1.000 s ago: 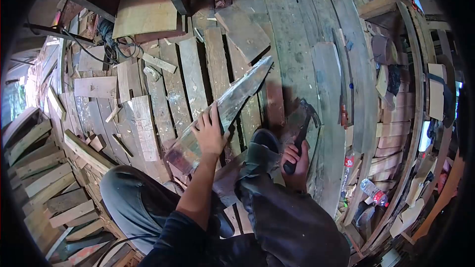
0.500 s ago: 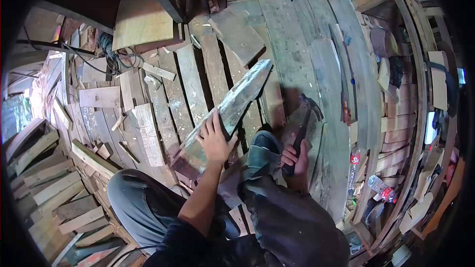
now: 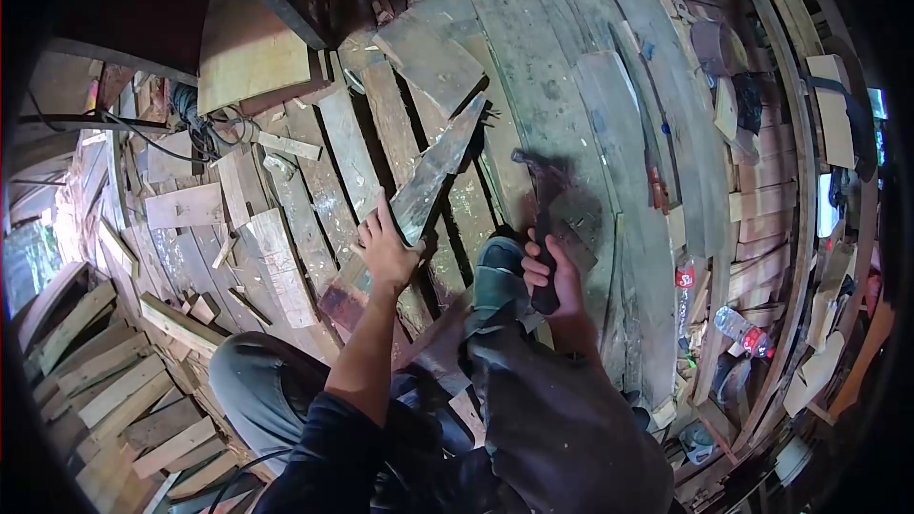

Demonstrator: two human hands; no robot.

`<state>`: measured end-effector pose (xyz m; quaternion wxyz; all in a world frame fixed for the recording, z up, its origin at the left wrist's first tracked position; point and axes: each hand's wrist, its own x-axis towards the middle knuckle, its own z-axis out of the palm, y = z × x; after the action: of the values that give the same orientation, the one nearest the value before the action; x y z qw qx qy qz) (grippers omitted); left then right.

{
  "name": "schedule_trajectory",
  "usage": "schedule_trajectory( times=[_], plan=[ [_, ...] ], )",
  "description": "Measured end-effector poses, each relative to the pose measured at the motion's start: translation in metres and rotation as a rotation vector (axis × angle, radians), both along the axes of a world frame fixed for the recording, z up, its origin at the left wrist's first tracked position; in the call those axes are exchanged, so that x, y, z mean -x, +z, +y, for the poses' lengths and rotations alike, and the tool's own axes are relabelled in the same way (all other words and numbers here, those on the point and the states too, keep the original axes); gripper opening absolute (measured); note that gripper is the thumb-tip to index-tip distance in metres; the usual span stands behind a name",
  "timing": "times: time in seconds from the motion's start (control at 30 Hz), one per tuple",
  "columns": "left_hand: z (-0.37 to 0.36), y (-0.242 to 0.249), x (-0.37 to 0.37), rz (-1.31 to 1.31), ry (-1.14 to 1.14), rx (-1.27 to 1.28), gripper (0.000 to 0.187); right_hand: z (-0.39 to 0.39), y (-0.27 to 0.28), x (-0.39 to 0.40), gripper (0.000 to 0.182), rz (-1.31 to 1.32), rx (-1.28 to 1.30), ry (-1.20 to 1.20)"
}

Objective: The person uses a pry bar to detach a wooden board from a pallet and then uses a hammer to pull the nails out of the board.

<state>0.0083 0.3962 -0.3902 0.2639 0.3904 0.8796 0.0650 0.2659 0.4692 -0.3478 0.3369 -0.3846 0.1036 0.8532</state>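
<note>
My left hand point(image 3: 386, 252) grips the near end of a weathered wooden board point(image 3: 436, 176), thumb on one side and fingers on the other. The board is turned partly onto its edge and narrows toward its far end, where thin dark spikes, perhaps nails, stick out. In my right hand point(image 3: 560, 276) is a claw hammer point(image 3: 544, 195), held by its dark handle with the head pointing away from me. The hammer is right of the board and apart from it, above the plank floor. My shoe point(image 3: 501, 262) lies between the two hands.
Gapped floor planks point(image 3: 347, 148) run beneath the board. A loose flat panel point(image 3: 433, 62) lies beyond it. Stacked wood offcuts point(image 3: 124, 390) line the left side. At right are a red-handled tool point(image 3: 657, 188) and a plastic bottle point(image 3: 743, 331). Cables point(image 3: 195, 119) lie at upper left.
The board has rolled toward its edge and shows a narrower face, with spikes now visible at its far end. My left hand has shifted along with it. The hammer has moved left and turned.
</note>
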Motion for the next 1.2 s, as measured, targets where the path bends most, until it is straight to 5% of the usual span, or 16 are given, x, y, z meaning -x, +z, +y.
schedule_trajectory(
  times=[0.33,0.4,0.43,0.53,0.67,0.87,0.93,1.0,1.13,1.2],
  plan=[
    [-0.040,0.007,-0.013,0.082,-0.016,-0.002,0.122,-0.027,0.012,-0.026,0.034,-0.012,-0.059,0.033],
    [-0.046,0.005,-0.013,0.117,-0.020,0.053,0.118,-0.020,0.030,-0.011,0.031,-0.139,-0.052,0.046],
    [-0.045,0.007,-0.011,0.133,-0.028,-0.024,0.101,-0.015,0.035,-0.006,0.028,-0.262,-0.048,0.072],
    [-0.027,-0.002,0.009,-0.016,0.053,-0.216,0.085,-0.007,0.009,-0.019,0.023,-0.179,-0.092,0.104],
    [0.015,-0.026,0.011,0.091,0.191,-0.080,0.060,-0.008,-0.003,-0.017,0.020,-0.136,-0.067,0.010],
    [0.022,-0.030,0.006,0.297,0.141,0.036,0.053,0.005,0.010,0.028,0.022,-0.456,-0.038,-0.287],
    [0.025,-0.028,0.006,0.298,0.136,0.077,0.052,0.008,0.029,0.064,0.021,-0.494,-0.039,-0.260],
    [0.024,-0.029,0.005,0.295,0.120,0.126,0.051,0.010,0.040,0.085,0.020,-0.306,0.057,0.018],
    [0.023,-0.031,0.006,0.353,0.147,0.063,0.051,0.001,0.026,0.074,0.019,-0.227,0.023,0.085],
    [0.023,-0.034,0.006,0.331,0.150,0.033,0.051,0.005,0.023,0.060,0.019,-0.410,-0.010,-0.053]
  ],
)
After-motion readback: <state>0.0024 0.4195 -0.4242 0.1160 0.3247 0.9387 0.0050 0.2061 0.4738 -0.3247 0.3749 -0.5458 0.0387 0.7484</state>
